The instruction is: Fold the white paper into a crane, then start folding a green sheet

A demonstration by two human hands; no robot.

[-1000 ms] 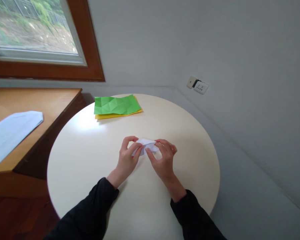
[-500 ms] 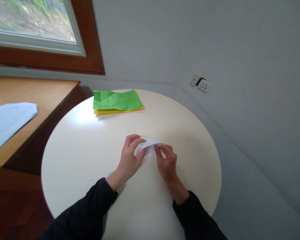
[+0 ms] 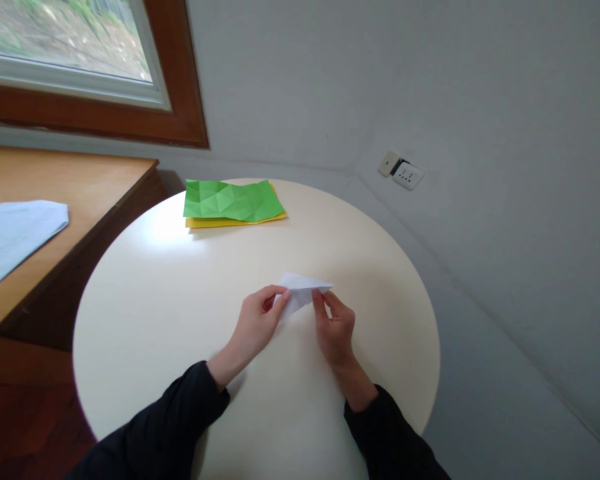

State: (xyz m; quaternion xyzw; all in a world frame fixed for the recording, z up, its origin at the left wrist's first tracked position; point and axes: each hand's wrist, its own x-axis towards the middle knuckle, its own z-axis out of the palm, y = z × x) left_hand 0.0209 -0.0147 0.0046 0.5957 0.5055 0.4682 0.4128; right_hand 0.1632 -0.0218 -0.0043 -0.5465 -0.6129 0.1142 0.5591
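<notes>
A small piece of folded white paper (image 3: 303,288) is held between my two hands above the round white table (image 3: 155,320). My left hand (image 3: 261,313) pinches its left edge between thumb and fingers. At the pointed right end, my right hand (image 3: 334,321) grips the paper with thumb and index finger, the other fingers curled in. A crease runs across the paper, with one flap above it and another hanging below.
Toward the table's back lies a creased green paper sheet (image 3: 230,201) on top of a yellow sheet (image 3: 215,224). A wooden desk (image 3: 105,180) stands at the left with a pale folded cloth (image 3: 23,230). A wall socket (image 3: 408,175) is beyond the table.
My left fingers have drawn back from the paper's top and now pinch its left edge. The paper's upper face and lower flap show more. My right hand keeps its pinch.
</notes>
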